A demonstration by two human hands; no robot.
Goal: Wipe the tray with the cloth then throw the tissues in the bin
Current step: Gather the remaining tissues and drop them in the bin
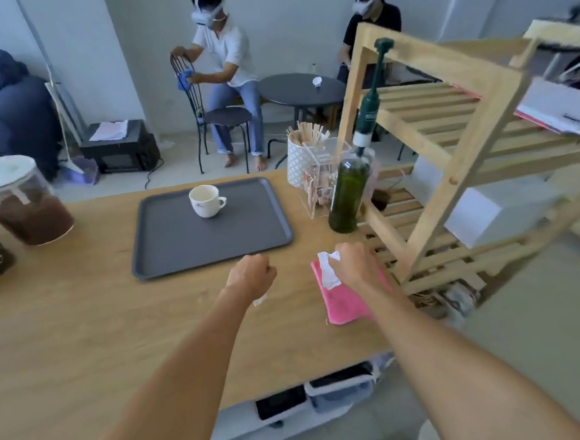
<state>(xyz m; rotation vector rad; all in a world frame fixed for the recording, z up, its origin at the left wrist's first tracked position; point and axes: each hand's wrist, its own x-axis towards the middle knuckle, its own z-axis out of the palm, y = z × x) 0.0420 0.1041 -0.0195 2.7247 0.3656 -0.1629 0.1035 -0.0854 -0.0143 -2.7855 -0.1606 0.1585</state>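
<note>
With the tray (180, 248) seemingly wiped and the cloth (344, 300) lying near the table's right edge, tissues (328, 270) are being clutched in both fisted hands, left (251, 277) and right (353, 267), binning not yet done.

Before you: one tray (180, 248), one cup (205, 201), one pink cloth (344, 302), two tissues (328, 272), one bottle (348, 195), two seated people (225, 52).

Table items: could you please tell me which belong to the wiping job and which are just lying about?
Job: tray, pink cloth, tissue in right hand, tissue in left hand.
Lying about: cup, green bottle, jar, stick holder.
</note>
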